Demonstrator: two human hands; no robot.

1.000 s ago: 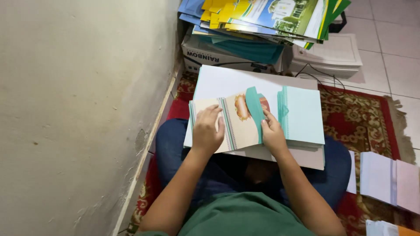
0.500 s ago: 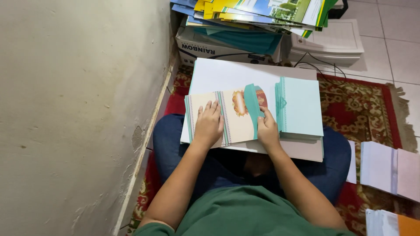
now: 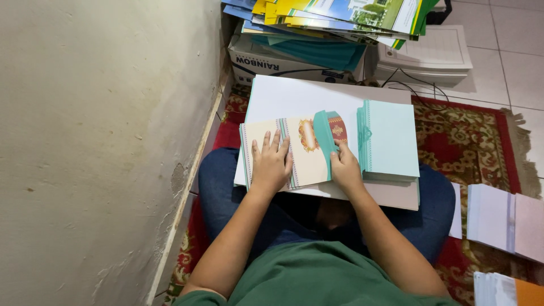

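A cream card with teal edges and a gold oval design lies open on a white board across my lap. My left hand presses flat on the card's left panel. My right hand pinches the teal flap on the card's right side, which is curled upward and partly covers a red patterned panel. Just right of my right hand sits a neat stack of pale teal cards.
A plaster wall fills the left side. Beyond the board are a cardboard box, piled coloured folders and a white paper stack. A red patterned rug lies beneath, with more paper stacks at right.
My right hand has folded the teal flap a little further over the card. My left hand stays pressed on the left panel. The view has shifted slightly.
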